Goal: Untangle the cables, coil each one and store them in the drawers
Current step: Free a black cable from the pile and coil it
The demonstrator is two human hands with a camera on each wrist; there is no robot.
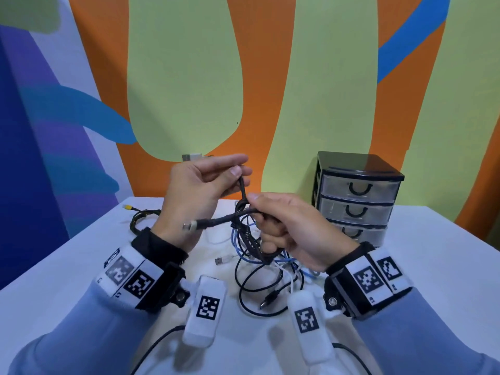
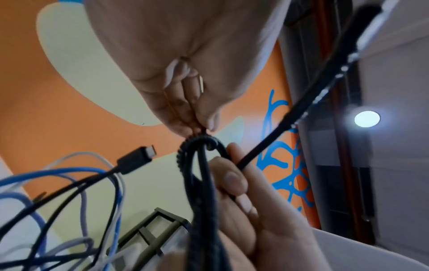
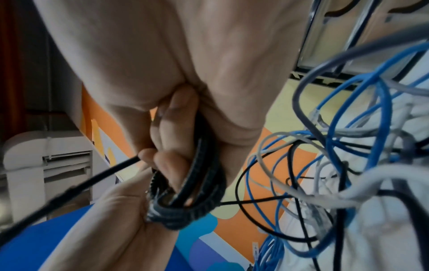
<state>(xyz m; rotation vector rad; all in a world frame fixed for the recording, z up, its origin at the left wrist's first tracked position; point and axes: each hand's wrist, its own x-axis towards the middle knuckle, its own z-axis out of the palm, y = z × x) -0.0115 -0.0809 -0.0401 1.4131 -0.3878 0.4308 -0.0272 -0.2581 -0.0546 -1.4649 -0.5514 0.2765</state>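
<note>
Head view has me holding the black braided cable (image 1: 244, 194) up over the middle of the tabletop (image 1: 67, 266). My left hand (image 1: 193, 190) pinches its upper run, my right hand (image 1: 292, 228) is curled round the coiled loops just below. The cable runs near vertical between them, plug end (image 1: 189, 226) sticking out left (nearer my left hand). The rest of the tangle (image 1: 270, 266) hangs underneath; the drawers (image 1: 357, 201) sit closed at the back right.

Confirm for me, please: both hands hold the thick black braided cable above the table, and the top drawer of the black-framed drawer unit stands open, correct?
Not quite: all three clear drawers of the black-framed drawer unit are closed, as the head view shows. The left hand and right hand do hold the thick black braided cable above the table.
</note>
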